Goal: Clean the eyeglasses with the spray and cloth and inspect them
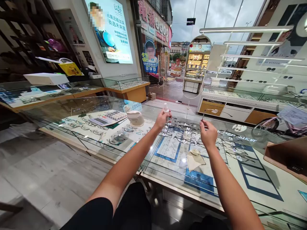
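Note:
My left hand (161, 121) is closed around a small spray bottle (165, 107) with a white top, held upright above the glass counter (153, 174). To its right, my right hand (209, 133) pinches a thin-framed pair of eyeglasses (215, 111) by one end, raised above the glass. The bottle and the eyeglasses are apart. A crumpled beige cloth (195, 159) lies on the counter below my right hand. Under the glass, rows of eyeglass frames (184, 140) are on display.
Left on the counter are a calculator (103, 120) and a cream-coloured device (135, 118). A brown wooden box (286, 158) stands at the right edge. Beyond are an oval mirror (197, 64), lit shelves (254, 57) and a pink bicycle (285, 123).

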A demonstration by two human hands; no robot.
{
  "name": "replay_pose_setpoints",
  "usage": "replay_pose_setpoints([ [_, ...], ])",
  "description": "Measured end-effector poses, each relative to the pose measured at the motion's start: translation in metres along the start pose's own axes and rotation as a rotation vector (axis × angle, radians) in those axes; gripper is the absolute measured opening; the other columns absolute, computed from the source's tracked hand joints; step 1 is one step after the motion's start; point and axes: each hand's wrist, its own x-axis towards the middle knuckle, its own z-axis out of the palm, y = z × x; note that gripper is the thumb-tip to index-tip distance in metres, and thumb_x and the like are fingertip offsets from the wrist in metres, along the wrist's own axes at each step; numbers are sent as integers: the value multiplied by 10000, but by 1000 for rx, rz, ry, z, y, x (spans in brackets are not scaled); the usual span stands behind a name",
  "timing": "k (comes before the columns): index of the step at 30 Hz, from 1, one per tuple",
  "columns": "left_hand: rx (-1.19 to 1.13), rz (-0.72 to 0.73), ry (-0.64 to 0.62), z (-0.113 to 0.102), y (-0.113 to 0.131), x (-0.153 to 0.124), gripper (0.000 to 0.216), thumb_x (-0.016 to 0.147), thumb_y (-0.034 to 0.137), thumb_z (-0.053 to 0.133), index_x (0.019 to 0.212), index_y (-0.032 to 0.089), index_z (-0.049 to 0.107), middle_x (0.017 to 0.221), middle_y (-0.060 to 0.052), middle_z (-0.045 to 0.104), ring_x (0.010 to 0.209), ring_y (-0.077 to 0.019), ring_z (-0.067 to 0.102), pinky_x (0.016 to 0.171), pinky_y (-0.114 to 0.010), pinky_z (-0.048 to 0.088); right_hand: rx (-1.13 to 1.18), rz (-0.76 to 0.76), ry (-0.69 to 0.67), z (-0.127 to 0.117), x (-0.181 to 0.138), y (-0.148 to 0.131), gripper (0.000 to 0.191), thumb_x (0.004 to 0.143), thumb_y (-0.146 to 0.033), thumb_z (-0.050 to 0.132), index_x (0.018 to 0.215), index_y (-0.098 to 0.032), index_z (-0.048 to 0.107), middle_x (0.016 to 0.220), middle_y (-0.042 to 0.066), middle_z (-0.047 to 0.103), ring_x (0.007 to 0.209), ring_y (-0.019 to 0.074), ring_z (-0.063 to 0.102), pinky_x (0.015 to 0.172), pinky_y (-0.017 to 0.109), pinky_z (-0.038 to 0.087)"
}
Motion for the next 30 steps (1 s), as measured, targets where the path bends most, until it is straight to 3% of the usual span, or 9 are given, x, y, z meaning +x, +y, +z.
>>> replay_pose_setpoints([
  [3,-234,-39,-196,46,-2,3,390,712,453,732,993,213,606,811,-4,584,734,-158,584,611,-282,507,49,14,-13,0,0,-1,479,991,-551,566,1124,-162,811,1138,168,833,982,324,784,944,487,589],
  [5,-365,-96,-300,64,-4,2,472,754,634,721,930,206,627,789,-20,571,717,-165,573,616,-299,501,75,33,-26,0,0,-1,461,987,-552,582,1115,-172,810,1136,164,835,983,322,789,955,494,591],
  [8,-445,-160,-379,73,-8,0,671,774,887,596,810,216,611,736,-41,547,695,-186,557,630,-336,495,103,45,-49,2,-1,-2,437,988,-553,596,1106,-189,806,1146,154,837,1033,321,787,987,498,588],
  [11,-456,-190,-413,70,-13,-3,755,770,978,493,723,229,578,704,-54,525,692,-203,545,652,-367,502,166,36,-111,5,-3,-5,418,995,-550,600,1107,-202,801,1169,146,834,1089,314,774,1019,491,578],
  [15,-435,-154,-405,65,-22,-6,737,781,953,497,690,227,583,695,-51,511,689,-195,516,631,-350,477,298,57,-220,7,-4,-12,394,988,-542,622,1070,-204,806,1141,134,836,1098,302,760,1034,475,564],
  [20,-126,-24,-295,69,-36,-5,650,784,855,580,650,219,600,641,-28,506,615,-158,456,586,-319,381,437,108,-354,5,-3,-22,378,982,-548,636,1032,-218,813,1067,99,842,1072,296,752,1030,463,556],
  [30,63,60,-420,69,-42,-6,622,848,795,510,671,203,580,625,-20,526,583,-144,452,579,-308,345,537,130,-466,4,-2,-22,359,968,-564,673,995,-246,837,1015,51,842,1046,283,751,1046,450,534],
])
